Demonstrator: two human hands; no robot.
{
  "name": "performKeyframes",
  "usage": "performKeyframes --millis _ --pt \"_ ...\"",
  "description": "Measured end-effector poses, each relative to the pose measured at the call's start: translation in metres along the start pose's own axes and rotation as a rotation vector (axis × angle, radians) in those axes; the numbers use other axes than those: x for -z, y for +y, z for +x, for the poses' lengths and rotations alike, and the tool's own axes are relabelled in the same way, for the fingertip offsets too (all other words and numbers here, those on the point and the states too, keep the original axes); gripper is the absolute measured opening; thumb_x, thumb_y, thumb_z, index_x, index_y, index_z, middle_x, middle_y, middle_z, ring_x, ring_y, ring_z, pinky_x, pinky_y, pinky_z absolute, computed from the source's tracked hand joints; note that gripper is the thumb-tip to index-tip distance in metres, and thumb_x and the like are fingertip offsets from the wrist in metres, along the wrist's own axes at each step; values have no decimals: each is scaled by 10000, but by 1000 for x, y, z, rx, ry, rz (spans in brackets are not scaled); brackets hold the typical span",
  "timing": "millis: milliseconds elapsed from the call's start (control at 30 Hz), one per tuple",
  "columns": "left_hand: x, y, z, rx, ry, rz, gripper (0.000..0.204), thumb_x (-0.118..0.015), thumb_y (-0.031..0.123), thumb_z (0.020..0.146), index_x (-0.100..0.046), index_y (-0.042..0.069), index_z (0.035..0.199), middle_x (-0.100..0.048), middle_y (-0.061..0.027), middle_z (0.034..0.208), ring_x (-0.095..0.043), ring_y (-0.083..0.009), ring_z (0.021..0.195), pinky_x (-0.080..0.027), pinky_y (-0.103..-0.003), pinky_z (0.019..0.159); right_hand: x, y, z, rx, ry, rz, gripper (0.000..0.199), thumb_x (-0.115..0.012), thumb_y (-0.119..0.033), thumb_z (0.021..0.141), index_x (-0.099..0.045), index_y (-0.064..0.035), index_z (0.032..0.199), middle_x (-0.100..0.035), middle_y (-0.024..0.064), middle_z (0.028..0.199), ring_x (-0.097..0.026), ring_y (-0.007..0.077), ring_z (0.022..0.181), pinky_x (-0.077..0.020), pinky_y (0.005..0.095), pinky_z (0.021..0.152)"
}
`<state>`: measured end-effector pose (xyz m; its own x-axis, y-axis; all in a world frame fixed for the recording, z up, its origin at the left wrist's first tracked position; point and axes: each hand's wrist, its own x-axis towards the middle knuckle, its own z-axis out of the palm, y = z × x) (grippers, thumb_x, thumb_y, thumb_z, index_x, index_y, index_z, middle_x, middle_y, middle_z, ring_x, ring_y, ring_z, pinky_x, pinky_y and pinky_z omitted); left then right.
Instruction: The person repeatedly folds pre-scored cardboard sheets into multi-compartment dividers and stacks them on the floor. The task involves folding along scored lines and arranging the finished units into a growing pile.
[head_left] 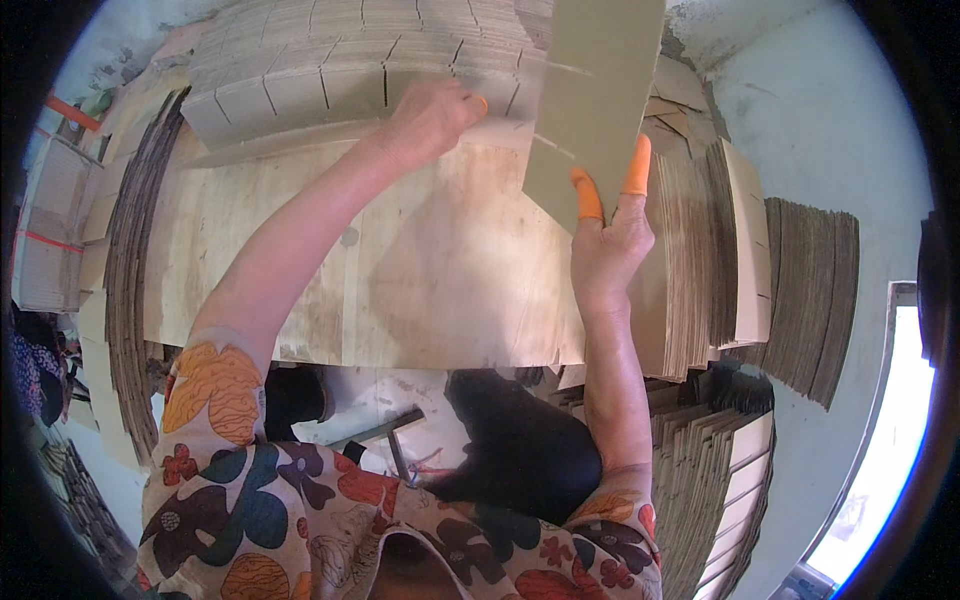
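Note:
My right hand [612,240] grips a flat grey-brown cardboard strip [595,110] near its lower end, with orange finger covers on the thumb and a finger. Pale slits cross the left side of the strip, and its top runs out of view. My left hand [435,115] reaches across the wooden board [330,240] to the front face of a long row of slotted cardboard pieces [290,90]. Its fingers are curled together, one tipped in orange; whether anything is pinched in them is hidden.
Cardboard stacks stand along the board's left edge [140,250] and right edge [690,250]. Farther right, another stack [815,290] leans by the pale wall [830,120]. More sheets [710,490] stand low at right. Below the board lies a metal bar frame [400,450].

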<state>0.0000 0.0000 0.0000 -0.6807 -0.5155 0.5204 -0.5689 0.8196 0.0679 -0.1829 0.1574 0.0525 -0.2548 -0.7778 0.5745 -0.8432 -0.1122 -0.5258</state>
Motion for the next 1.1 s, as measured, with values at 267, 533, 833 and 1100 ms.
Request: performKeyframes --millis 267,533,833,1100 --pt "10 36 -4 -65 49 -27 74 -592 34 669 -563 41 737 -569 -69 716 -586 -221 769 -502 -358 603 3 0 -5 8 -63 -54 670 -627 -55 839 -275 -90 1408 -599 202 1100 -656 308 719 -528 374 579" --pt "46 80 -9 -209 88 -174 142 -608 50 667 -560 37 800 -569 -79 725 -571 -230 749 -488 -354 619 -15 21 -15 80 -182 -222 487 -574 -50 844 -354 9 1275 -480 229 1245 -625 381 766 -540 423 594" --pt "71 52 24 329 -207 -354 436 -754 265 704 -556 -1 987 -582 -141 849 -566 -305 848 -459 -391 752 -10 27 -33 16 -167 -93 782 -556 51 775 -149 -63 1433 -523 201 1075 -607 383 758 -542 419 593" --pt "-9 -24 38 179 -164 193 364 -686 177 746 -539 40 1049 -566 -144 976 -518 -292 988 -419 -383 864 -11 11 -32 -30 -205 -38 843 -554 83 748 -114 -88 1448 -541 189 1043 -614 377 786 -548 406 634"
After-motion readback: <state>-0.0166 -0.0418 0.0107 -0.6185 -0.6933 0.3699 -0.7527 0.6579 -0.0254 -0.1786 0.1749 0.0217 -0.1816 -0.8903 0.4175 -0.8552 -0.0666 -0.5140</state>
